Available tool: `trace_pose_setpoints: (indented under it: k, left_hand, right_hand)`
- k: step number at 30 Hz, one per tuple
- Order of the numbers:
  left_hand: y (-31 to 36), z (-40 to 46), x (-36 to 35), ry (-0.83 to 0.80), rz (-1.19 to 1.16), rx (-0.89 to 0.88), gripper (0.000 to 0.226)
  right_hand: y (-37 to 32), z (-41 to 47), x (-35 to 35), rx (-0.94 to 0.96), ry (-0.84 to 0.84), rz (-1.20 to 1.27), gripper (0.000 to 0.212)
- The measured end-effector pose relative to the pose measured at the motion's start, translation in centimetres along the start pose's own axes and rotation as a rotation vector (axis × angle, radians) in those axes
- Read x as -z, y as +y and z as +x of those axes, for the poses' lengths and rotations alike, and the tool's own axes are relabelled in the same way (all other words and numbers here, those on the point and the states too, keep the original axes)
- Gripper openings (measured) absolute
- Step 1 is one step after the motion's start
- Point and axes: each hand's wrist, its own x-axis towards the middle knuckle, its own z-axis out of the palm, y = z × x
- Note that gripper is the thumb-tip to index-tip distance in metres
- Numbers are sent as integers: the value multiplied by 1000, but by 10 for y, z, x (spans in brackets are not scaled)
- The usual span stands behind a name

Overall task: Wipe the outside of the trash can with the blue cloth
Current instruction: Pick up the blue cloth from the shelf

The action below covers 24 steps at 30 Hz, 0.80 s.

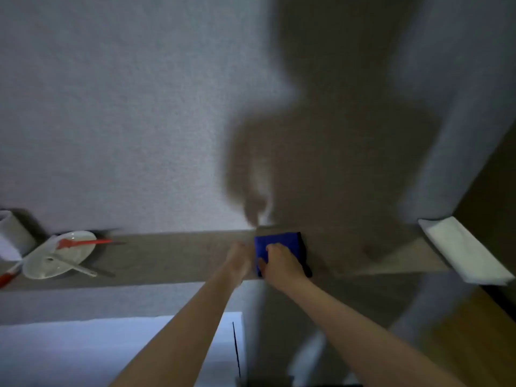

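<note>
A folded blue cloth (282, 243) lies on a grey-brown shelf (173, 256) against a pale wall. My right hand (280, 265) rests on the cloth's near half, fingers curled over its edge. My left hand (239, 261) is just left of the cloth on the shelf, blurred, with nothing visibly in it. A pale rounded shape (307, 356) below the shelf may be the trash can; it is too blurred to tell.
A white plate (60, 255) with a red-handled tool (83, 243) and a white utensil sits at the shelf's left. A white roll (12, 236) stands at the far left. Folded white cloth (463, 250) lies at the right end. A white surface (117, 347) is below.
</note>
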Motion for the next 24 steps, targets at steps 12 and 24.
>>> trace_pose_setpoints:
  k: [12, 24]
  left_hand:
    - [-10, 9, -13, -16, -168, 119, 41]
    - [-6, -55, -15, -242, -399, -67, 26]
  right_hand:
    - [10, 11, -27, -61, 246, 5, 14]
    - [23, -49, 20, 27, 212, 901, 28]
